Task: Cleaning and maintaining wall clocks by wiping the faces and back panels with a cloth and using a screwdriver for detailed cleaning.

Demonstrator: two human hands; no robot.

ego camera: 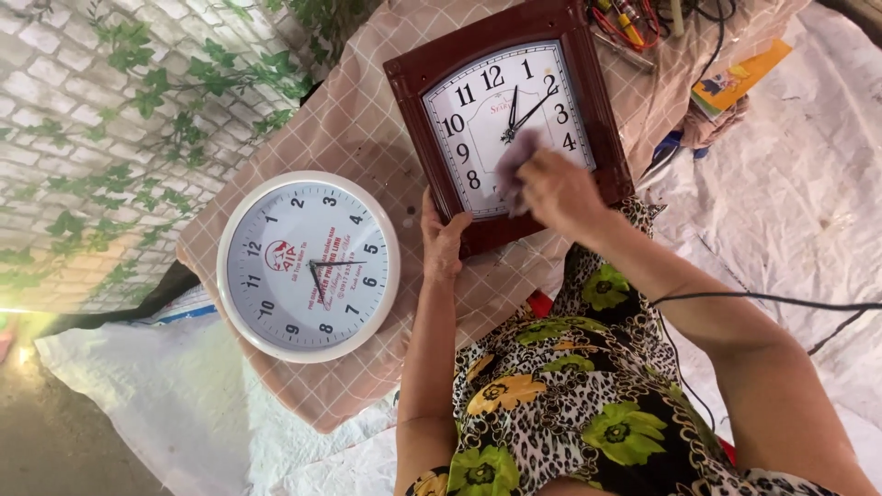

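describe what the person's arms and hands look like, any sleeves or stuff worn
Both arms are bare from the shoulder down: no sleeves, gloves, watch or bracelets show. The left hand and right hand show no rings that can be made out. The garment is sleeveless, a leopard-spot print with large green and yellow flowers. A thin black cable crosses over the right forearm.

- Bare checked cloth (349, 119) open above the round white clock (308, 266), toward the ivy wall (110, 138).
- Narrow strip of cloth free between round clock and square brown clock (510, 119), partly taken up by the left hand (443, 241).
- Right hand (556, 188) with rag (516, 170) covering the square clock's lower face.
- Tangle of wires (634, 23) crowding past the square clock, far from the round clock.
- Black cable (763, 298) crossing the right forearm.
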